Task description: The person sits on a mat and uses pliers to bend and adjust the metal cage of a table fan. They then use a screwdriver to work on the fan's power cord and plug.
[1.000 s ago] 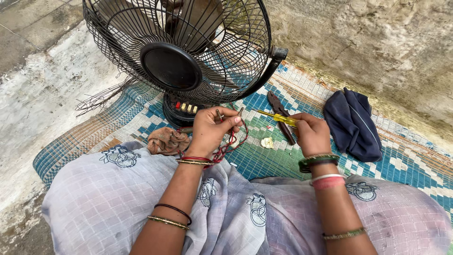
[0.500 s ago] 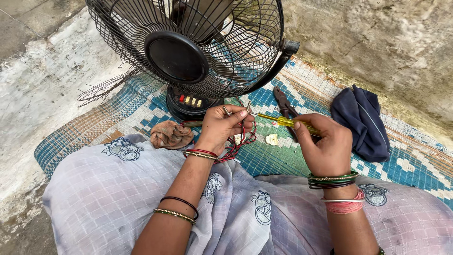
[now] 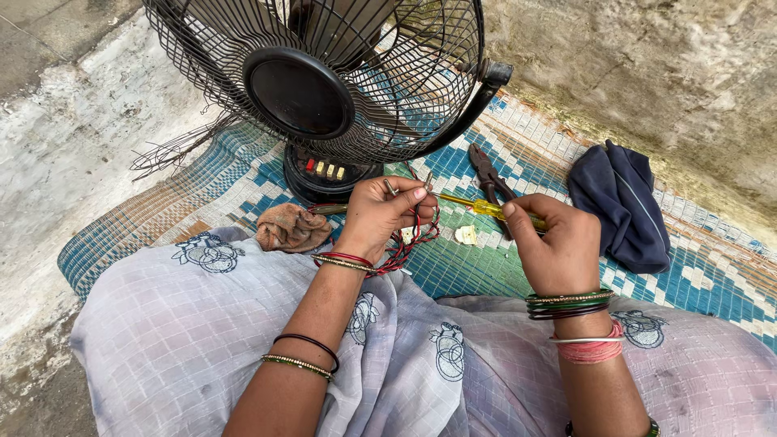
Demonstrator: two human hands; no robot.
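From above, the left hand (image 3: pixel 384 210) pinches red wires (image 3: pixel 409 243) just before the black fan (image 3: pixel 324 81) base. The right hand (image 3: pixel 554 247) grips a yellow screwdriver (image 3: pixel 477 206), tip toward the wires. Pliers (image 3: pixel 490 174), a dark cloth (image 3: pixel 619 202) and a brown rag (image 3: pixel 291 228) lie on the woven mat (image 3: pixel 712 283), which ends at bare concrete on the left.

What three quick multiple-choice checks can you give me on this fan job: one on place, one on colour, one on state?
1. Where do the pliers lie?
A. on the mat, right of the fan base
B. in the left hand
C. on the cloth bag

2. What colour is the handle of the screwdriver?
A. blue
B. yellow
C. black

3. What is the left hand doing?
A. resting flat
B. pinching red and black wires
C. gripping the grille

Answers: A, they lie beside the base; B, the yellow handle shows in the right hand; B, the fingertips close on the wires.
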